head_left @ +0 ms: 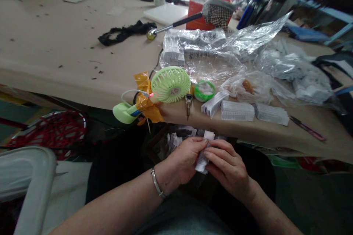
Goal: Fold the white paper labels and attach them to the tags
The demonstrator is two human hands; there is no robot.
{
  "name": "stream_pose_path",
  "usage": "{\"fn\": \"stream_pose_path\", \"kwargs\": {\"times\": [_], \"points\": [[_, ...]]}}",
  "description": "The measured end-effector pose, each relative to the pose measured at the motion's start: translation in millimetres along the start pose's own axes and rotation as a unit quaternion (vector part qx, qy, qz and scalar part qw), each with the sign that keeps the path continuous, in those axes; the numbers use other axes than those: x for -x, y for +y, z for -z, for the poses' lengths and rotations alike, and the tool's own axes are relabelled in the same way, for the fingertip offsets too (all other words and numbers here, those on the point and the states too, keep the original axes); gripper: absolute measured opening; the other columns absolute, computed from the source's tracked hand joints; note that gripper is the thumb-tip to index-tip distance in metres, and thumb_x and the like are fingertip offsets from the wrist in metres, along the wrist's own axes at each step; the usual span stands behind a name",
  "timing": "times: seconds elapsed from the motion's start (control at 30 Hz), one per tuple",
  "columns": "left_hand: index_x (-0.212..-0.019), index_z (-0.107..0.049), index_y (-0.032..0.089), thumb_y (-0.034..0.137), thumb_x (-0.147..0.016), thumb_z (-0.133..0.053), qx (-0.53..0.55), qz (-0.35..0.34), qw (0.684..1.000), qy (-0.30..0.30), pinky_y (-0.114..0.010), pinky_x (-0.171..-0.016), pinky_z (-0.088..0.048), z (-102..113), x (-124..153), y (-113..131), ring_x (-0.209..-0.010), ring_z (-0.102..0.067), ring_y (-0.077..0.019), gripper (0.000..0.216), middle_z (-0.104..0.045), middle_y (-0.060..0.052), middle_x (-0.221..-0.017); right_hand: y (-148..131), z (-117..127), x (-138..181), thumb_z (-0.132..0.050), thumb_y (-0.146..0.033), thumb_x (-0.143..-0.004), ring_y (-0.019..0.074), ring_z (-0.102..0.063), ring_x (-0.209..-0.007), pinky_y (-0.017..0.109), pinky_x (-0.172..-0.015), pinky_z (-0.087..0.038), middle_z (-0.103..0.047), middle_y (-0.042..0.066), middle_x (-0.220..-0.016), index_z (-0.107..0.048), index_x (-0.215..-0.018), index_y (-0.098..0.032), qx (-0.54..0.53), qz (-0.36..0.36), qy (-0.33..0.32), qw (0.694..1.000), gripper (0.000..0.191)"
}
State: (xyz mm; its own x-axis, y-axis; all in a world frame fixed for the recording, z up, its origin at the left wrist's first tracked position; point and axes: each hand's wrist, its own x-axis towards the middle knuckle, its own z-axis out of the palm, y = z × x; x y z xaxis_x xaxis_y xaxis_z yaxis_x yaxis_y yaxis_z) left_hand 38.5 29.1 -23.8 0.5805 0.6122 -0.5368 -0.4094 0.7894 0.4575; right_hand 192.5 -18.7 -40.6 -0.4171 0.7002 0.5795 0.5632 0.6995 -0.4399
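The left hand (184,159) and right hand (226,165) have their fingers closed on a wad of white tags (202,162), low over the lap, just clear of the near edge of the bench (68,62), where a green fan (170,84) overhangs.

Small stack of white paper labels (202,161): narrow, rectangular, faint print on the faces. Near upright, slightly tilted. Pinched between left hand (184,161) and right hand (228,167); top and bottom ends show past the fingers

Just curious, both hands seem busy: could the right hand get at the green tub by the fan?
Likely yes: nothing blocks the green tub, though the right hand now pinches white labels.
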Motion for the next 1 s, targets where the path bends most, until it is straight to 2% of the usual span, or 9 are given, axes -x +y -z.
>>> {"fn": "stream_pose_path", "kwargs": {"times": [0.13, 0.2, 0.27, 0.37, 0.57, 0.73, 0.8, 0.93, 1.0], "points": [[-0.088, -0.061, 0.010, 0.025, -0.084, -0.056, -0.039, 0.046, 0.998, -0.031, -0.027, -0.055, -0.051, 1, 6, 5, -0.055, -0.062, -0.0138, 0.017, -0.062, -0.004, -0.067, 7, 3, 8, -0.063, -0.020, -0.081, 0.0247, -0.057, -0.109, 0.043, -0.095, -0.046, -0.064, 0.008, -0.108, -0.060, -0.110, -0.023, -0.136, -0.197, 0.104, 0.965, 0.030], [-0.090, -0.060, 0.011, 0.027, -0.086, -0.055, -0.055, 0.068, 0.995, -0.056, -0.028, -0.056, -0.052, 0, 10, 6, -0.056, -0.063, -0.0148, 0.017, -0.063, -0.005, -0.068, 14, 4, 7, -0.063, -0.026, -0.081, 0.0210, -0.061, -0.100, 0.038, -0.090, -0.049, -0.064, 0.005, -0.106, -0.060, -0.109, -0.026, -0.266, -0.330, 0.100, 0.900, 0.028], [-0.086, -0.059, 0.011, 0.028, -0.086, -0.055, -0.065, 0.082, 0.991, -0.082, -0.026, -0.054, -0.051, 0, 13, 6, -0.054, -0.063, -0.0141, 0.017, -0.062, -0.005, -0.067, 22, 4, 3, -0.068, -0.034, -0.077, 0.0179, -0.063, -0.091, 0.031, -0.081, -0.052, -0.065, 0.004, -0.106, -0.059, -0.114, -0.027, -0.422, -0.405, 0.019, 0.811, 0.039], [-0.083, -0.059, 0.010, 0.029, -0.086, -0.054, -0.075, 0.098, 0.987, -0.102, -0.024, -0.052, -0.050, 0, 15, 3, -0.052, -0.062, -0.0134, 0.020, -0.062, -0.005, -0.066, 30, 0, -4, -0.076, -0.038, -0.066, 0.0188, -0.063, -0.096, 0.030, -0.084, -0.050, -0.063, 0.006, -0.115, -0.062, -0.111, -0.023, -0.569, -0.413, -0.080, 0.707, 0.050], [-0.083, -0.058, 0.011, 0.030, -0.083, -0.059, -0.087, 0.100, 0.987, -0.087, -0.020, -0.048, -0.047, 5, 14, -2, -0.049, -0.060, -0.0101, 0.019, -0.061, -0.003, -0.066, 30, -14, -5, -0.078, -0.034, -0.064, 0.0195, -0.063, -0.096, 0.031, -0.081, -0.051, -0.062, 0.007, -0.118, -0.066, -0.088, -0.020, -0.634, -0.416, -0.069, 0.648, 0.030], [-0.079, -0.058, 0.011, 0.031, -0.082, -0.060, -0.111, 0.075, 0.989, -0.067, -0.017, -0.046, -0.044, 5, 12, -2, -0.047, -0.056, -0.0077, 0.021, -0.058, -0.001, -0.063, 24, -14, -4, -0.073, -0.034, -0.070, 0.0163, -0.064, -0.082, 0.030, -0.072, -0.052, -0.066, 0.005, -0.107, -0.064, -0.097, -0.023, -0.591, -0.424, -0.057, 0.684, 0.031], [-0.079, -0.057, 0.012, 0.033, -0.082, -0.060, -0.114, 0.059, 0.990, -0.054, -0.017, -0.046, -0.043, 4, 12, -2, -0.048, -0.056, -0.0075, 0.022, -0.057, 0.000, -0.063, 21, -10, -5, -0.069, -0.032, -0.075, 0.0151, -0.064, -0.081, 0.029, -0.073, -0.053, -0.066, 0.004, -0.107, -0.061, -0.110, -0.026, -0.530, -0.422, -0.033, 0.735, 0.036], [-0.079, -0.056, 0.012, 0.034, -0.083, -0.059, -0.120, 0.023, 0.992, -0.032, -0.017, -0.046, -0.042, 3, 12, 0, -0.050, -0.056, -0.0079, 0.022, -0.057, 0.000, -0.063, 12, -1, -7, -0.060, -0.030, -0.083, 0.0199, -0.060, -0.103, 0.036, -0.093, -0.048, -0.061, 0.006, -0.118, -0.057, -0.119, -0.027, -0.295, -0.369, 0.019, 0.881, 0.037], [-0.079, -0.056, 0.012, 0.035, -0.083, -0.058, -0.124, 0.012, 0.992, -0.027, -0.017, -0.046, -0.042, 4, 12, -1, -0.050, -0.056, -0.0078, 0.023, -0.057, 0.000, -0.063, 7, 3, -10, -0.057, -0.028, -0.085, 0.0214, -0.056, -0.111, 0.037, -0.098, -0.044, -0.058, 0.007, -0.122, -0.056, -0.121, -0.025, -0.181, -0.324, 0.016, 0.928, 0.036]]}}
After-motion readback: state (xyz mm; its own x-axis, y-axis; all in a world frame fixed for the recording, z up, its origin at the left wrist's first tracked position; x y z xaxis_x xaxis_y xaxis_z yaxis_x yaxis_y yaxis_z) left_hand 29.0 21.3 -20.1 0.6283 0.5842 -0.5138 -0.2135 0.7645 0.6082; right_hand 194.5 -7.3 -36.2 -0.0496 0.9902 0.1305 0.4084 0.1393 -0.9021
